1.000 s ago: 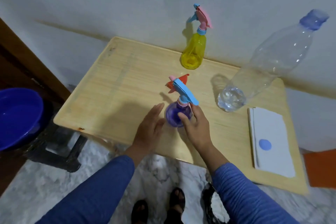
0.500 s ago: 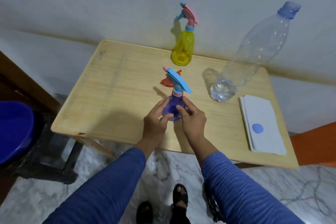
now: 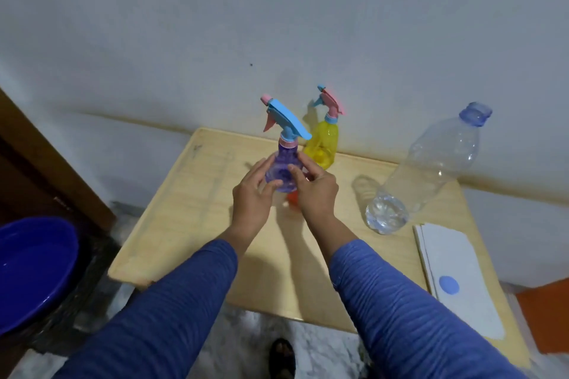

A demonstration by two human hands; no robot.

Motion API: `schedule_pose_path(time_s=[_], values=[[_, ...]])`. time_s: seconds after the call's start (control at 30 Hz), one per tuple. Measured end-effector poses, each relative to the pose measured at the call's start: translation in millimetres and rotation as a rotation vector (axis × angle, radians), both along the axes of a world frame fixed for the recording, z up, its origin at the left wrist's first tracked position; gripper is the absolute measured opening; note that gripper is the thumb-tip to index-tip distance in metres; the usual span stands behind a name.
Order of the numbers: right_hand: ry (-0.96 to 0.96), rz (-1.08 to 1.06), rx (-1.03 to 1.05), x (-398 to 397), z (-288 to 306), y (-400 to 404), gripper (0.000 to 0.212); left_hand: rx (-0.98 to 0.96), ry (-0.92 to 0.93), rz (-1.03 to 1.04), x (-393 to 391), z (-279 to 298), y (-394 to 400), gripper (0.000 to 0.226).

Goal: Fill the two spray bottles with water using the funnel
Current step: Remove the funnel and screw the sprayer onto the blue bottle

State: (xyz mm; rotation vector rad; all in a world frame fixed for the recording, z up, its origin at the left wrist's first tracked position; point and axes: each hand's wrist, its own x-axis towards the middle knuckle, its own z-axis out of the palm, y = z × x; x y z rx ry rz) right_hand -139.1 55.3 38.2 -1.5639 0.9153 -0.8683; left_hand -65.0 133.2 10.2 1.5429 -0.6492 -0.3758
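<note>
Early stages — both hands, left hand and right hand, grasp the purple spray bottle above the table, sprayer head on. Yellow spray bottle stands capped by the wall — nothing looks filled yet.

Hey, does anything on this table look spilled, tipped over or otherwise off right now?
Nothing looks spilled or tipped. Both hands, left hand and right hand, hold the purple spray bottle upright; the yellow spray bottle and big water bottle stand on the table.
</note>
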Motion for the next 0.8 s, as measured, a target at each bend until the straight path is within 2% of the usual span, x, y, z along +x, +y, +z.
schedule_pose_path(time_s=[0.2,0.37,0.5,0.67,0.8], values=[[-0.002,0.094,-0.002,53,-13,-55,0.035,0.063,-0.094,0.097,49,-12,-49,0.053],[0.048,0.101,-0.022,91,-37,-97,0.035,0.133,-0.090,0.158,78,-27,-88,0.052],[0.082,0.114,0.002,110,-60,-117,0.037,0.223,-0.142,0.110,94,-41,-103,0.052],[0.097,0.101,0.028,124,-81,-133,0.038,0.232,0.000,0.118,106,-59,-118,0.046],[0.119,0.097,0.016,130,-92,-136,0.040,0.245,0.037,0.114,113,-59,-123,0.044]])
